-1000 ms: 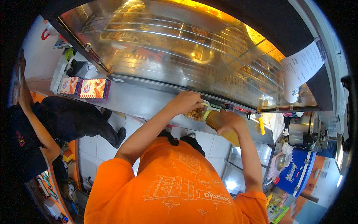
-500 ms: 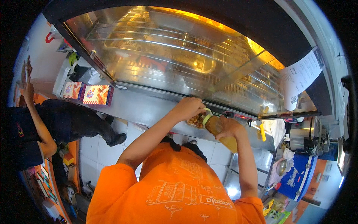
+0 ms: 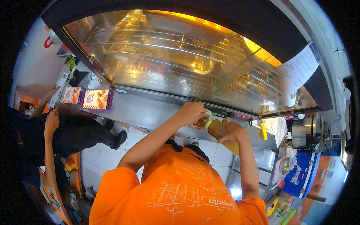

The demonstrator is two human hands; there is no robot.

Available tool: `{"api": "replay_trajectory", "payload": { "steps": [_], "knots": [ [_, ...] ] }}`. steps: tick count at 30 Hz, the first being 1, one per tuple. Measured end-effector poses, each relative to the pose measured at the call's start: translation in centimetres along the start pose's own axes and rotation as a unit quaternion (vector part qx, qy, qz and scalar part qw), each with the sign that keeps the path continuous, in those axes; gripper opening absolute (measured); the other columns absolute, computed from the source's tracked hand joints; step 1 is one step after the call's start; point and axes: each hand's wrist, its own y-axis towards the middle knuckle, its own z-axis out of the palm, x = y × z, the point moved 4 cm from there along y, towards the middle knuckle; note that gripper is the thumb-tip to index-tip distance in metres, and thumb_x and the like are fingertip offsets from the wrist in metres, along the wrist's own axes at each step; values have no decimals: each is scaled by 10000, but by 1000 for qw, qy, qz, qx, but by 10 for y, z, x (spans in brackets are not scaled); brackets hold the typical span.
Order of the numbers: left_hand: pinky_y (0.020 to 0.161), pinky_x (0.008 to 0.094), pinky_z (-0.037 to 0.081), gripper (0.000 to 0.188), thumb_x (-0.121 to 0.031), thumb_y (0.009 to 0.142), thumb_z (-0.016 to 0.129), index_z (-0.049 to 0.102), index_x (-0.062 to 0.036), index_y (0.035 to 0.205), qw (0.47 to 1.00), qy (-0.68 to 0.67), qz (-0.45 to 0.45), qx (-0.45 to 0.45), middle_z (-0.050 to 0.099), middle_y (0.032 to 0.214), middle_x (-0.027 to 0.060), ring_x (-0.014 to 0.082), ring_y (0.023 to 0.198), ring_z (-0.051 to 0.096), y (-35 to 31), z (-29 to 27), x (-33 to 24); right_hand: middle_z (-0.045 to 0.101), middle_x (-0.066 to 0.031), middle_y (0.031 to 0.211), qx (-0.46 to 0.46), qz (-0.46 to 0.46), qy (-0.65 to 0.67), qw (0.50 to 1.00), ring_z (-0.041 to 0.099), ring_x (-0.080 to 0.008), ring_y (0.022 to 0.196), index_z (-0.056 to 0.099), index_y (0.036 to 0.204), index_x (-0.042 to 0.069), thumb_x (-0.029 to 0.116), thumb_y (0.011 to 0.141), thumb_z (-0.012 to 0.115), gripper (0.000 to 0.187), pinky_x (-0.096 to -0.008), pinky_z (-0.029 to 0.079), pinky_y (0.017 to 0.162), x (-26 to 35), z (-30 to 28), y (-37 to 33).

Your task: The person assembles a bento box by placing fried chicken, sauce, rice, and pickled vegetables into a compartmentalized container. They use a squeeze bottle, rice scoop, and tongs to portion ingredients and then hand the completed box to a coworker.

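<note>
My right hand [image 3: 233, 132] is wrapped round a clear bottle [image 3: 218, 129] of yellow-brown sauce. The bottle lies tilted, its pale yellow neck toward my left hand and its base toward me. My left hand [image 3: 192, 113] is closed, its fingertips pinching a small pale yellow piece [image 3: 208, 112] that looks like the bottle's lid. Just below those fingers, by the bottle's mouth, sits a portion of brown food [image 3: 200, 123], partly hidden by my hand and the bottle. Both hands are over the steel counter's front edge.
A lit glass display cabinet [image 3: 161, 63] with wire racks stands behind the counter [image 3: 142, 108]. Two printed food boxes [image 3: 96, 99] stand at left, near a co-worker in dark clothes [image 3: 63, 127]. A yellow handle [image 3: 264, 130], a steel pot [image 3: 305, 131] and a blue cooler box [image 3: 296, 174] are at right.
The pale lid piece and the bottle's neck have come apart slightly, the bottle shifting a little down. At left, the co-worker's arms have moved toward the counter.
</note>
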Motion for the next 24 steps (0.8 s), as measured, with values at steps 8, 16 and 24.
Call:
{"api": "replay_trajectory", "payload": {
  "steps": [8, 16, 24],
  "knots": [
    [784, 484, 519, 233, -284, 925, 617, 748, -111, 1009, 999, -31, 10, 21, 667, 964, 116, 359, 902, 651, -6, 4, -4, 665, -252, 1090, -5, 19, -15, 1000, 643, -399, 1049, 495, 1195, 15, 435, 507, 875, 891, -446, 531, 878, 4, 9, -12],
    [791, 480, 516, 223, -280, 911, 630, 749, -99, 964, 999, -25, -7, 41, 663, 947, 126, 360, 898, 649, -5, -11, -11, 649, -267, 1084, -39, -62, 48, 996, 629, -414, 1061, 472, 1227, 16, 419, 526, 870, 901, -457, 520, 894, 7, 25, -4],
    [795, 477, 510, 233, -272, 904, 634, 737, -66, 936, 997, -46, -6, 53, 668, 934, 125, 367, 900, 644, 0, -5, -13, 635, -266, 1108, -57, -52, 104, 992, 616, -443, 1051, 449, 1246, 25, 410, 537, 889, 919, -475, 517, 883, 0, 51, -2]
  ]
}}
